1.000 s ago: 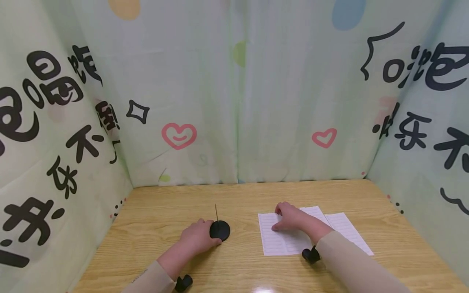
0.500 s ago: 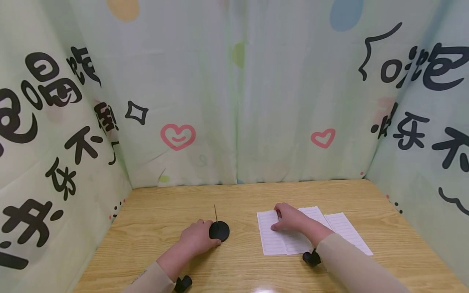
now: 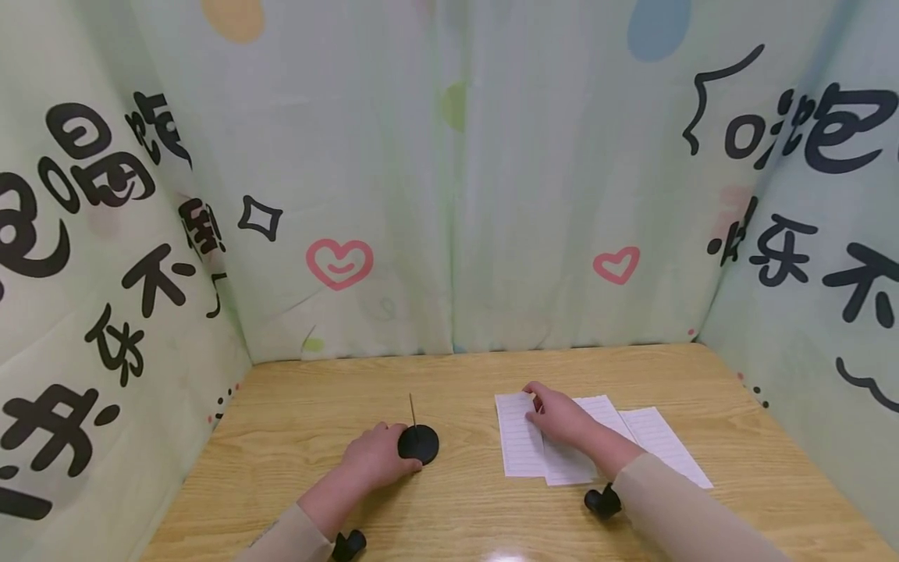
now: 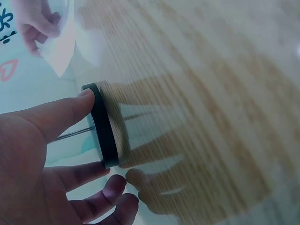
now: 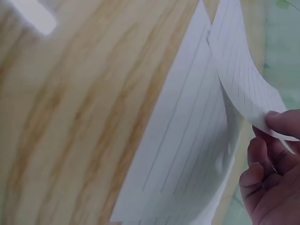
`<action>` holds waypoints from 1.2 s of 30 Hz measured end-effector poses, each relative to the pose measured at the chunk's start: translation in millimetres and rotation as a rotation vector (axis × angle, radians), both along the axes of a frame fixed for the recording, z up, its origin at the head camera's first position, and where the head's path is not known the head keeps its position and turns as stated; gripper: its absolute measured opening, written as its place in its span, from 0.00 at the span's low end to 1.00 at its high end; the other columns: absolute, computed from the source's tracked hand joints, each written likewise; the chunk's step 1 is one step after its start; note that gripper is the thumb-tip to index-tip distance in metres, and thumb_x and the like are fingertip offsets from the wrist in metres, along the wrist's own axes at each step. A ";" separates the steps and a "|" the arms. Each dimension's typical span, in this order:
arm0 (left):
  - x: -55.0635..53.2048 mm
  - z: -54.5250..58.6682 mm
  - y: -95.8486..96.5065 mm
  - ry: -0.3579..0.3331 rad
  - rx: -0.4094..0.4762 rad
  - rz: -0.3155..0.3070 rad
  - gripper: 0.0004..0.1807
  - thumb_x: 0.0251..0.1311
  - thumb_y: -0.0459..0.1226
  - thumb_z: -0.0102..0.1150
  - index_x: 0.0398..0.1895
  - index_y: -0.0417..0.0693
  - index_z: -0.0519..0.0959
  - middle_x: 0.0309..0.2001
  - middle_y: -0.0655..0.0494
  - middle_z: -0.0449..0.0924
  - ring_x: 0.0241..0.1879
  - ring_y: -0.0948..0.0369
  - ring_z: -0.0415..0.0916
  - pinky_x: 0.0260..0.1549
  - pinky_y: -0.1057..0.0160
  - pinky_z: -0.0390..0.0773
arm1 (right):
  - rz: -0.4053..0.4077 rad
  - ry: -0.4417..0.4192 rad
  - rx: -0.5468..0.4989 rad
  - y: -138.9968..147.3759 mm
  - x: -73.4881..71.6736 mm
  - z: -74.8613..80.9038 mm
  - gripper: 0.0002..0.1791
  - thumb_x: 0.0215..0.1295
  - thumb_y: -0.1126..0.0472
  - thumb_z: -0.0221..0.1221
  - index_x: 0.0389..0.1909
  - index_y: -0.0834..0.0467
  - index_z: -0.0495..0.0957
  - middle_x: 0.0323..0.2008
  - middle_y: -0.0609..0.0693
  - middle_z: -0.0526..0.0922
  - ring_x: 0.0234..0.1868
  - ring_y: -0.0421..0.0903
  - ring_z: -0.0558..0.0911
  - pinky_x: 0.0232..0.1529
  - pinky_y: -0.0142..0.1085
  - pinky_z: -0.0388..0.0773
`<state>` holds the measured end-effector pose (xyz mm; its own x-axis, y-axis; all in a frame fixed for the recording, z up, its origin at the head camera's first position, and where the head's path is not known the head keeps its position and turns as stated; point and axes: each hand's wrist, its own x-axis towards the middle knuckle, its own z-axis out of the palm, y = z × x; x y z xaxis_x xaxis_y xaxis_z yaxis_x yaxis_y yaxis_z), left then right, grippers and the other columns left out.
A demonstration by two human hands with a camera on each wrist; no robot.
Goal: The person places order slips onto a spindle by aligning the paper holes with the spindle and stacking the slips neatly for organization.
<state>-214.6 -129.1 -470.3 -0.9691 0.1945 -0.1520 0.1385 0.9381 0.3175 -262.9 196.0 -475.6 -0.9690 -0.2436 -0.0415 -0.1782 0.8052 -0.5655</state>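
A black disc base (image 3: 419, 446) with a thin upright spike (image 3: 412, 407), like a bill spike, stands on the table left of centre. My left hand (image 3: 374, 457) holds it by the rim; in the left wrist view the thumb lies on one edge of the base (image 4: 104, 129) and a finger at the opposite edge. My right hand (image 3: 559, 416) pinches the far edge of the leftmost lined paper sheet (image 3: 520, 441). In the right wrist view this sheet (image 5: 241, 79) curves up between thumb and fingers, above another lined sheet (image 5: 180, 136).
Two more lined sheets lie to the right, the middle sheet (image 3: 567, 467) partly under the right forearm and the other sheet (image 3: 667, 445) beyond it. The wooden table (image 3: 449, 515) is bordered by printed curtains (image 3: 393, 195) at the back and both sides.
My right hand has lifted slightly and moved the leftmost sheet away from me, so it now sits farther back than the middle sheet. The left hand and spike base stay put.
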 end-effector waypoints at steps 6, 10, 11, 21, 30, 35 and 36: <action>2.0 4.4 -1.7 -0.002 0.017 0.009 0.39 0.53 0.56 0.71 0.65 0.46 0.74 0.58 0.38 0.73 0.56 0.39 0.72 0.49 0.39 0.73 | -0.005 0.058 -0.037 1.4 0.7 2.7 0.19 0.71 0.64 0.57 0.61 0.57 0.72 0.34 0.49 0.75 0.33 0.45 0.73 0.37 0.41 0.72; 2.6 5.2 -2.7 -0.003 0.013 0.008 0.39 0.53 0.56 0.70 0.65 0.47 0.74 0.58 0.38 0.73 0.56 0.39 0.72 0.49 0.39 0.73 | -0.009 0.081 -0.070 1.2 4.7 6.4 0.18 0.72 0.63 0.56 0.61 0.55 0.73 0.35 0.48 0.75 0.33 0.45 0.71 0.36 0.41 0.70; 2.6 5.1 -2.9 -0.001 0.011 0.006 0.39 0.53 0.56 0.70 0.65 0.47 0.74 0.58 0.38 0.73 0.55 0.39 0.72 0.49 0.39 0.73 | -0.007 0.089 -0.079 1.0 5.9 7.6 0.18 0.72 0.64 0.56 0.61 0.55 0.73 0.34 0.48 0.75 0.32 0.45 0.71 0.36 0.41 0.70; 0.1 0.3 -2.9 0.001 0.019 -0.004 0.39 0.53 0.56 0.70 0.65 0.48 0.74 0.59 0.37 0.73 0.55 0.39 0.73 0.49 0.39 0.73 | 0.028 0.160 -0.182 2.9 13.0 19.5 0.18 0.70 0.64 0.59 0.59 0.56 0.74 0.30 0.47 0.73 0.31 0.44 0.71 0.32 0.38 0.69; -0.7 1.6 0.7 0.005 0.012 -0.022 0.38 0.53 0.56 0.70 0.64 0.47 0.75 0.58 0.37 0.73 0.54 0.39 0.73 0.48 0.40 0.74 | 0.042 0.133 -0.257 3.4 12.0 25.5 0.18 0.70 0.64 0.59 0.60 0.56 0.73 0.28 0.48 0.72 0.27 0.45 0.71 0.29 0.35 0.69; 0.5 3.2 3.3 0.003 0.010 -0.024 0.37 0.53 0.55 0.71 0.64 0.48 0.75 0.56 0.39 0.74 0.51 0.40 0.74 0.47 0.41 0.74 | 0.061 0.124 -0.297 0.8 13.1 29.8 0.19 0.70 0.64 0.59 0.60 0.57 0.73 0.27 0.47 0.73 0.27 0.45 0.73 0.28 0.35 0.70; 0.4 3.1 3.8 0.000 0.010 -0.024 0.37 0.53 0.55 0.71 0.64 0.48 0.75 0.56 0.39 0.74 0.51 0.40 0.74 0.47 0.41 0.74 | 0.064 0.122 -0.306 0.2 13.3 30.4 0.19 0.70 0.64 0.59 0.60 0.57 0.73 0.27 0.47 0.73 0.27 0.45 0.73 0.28 0.35 0.70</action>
<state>-214.2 -125.3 -467.2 -0.9641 0.2193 -0.1499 0.1610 0.9312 0.3271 -249.5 196.1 -445.1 -0.9444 -0.2878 0.1588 -0.3049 0.5863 -0.7506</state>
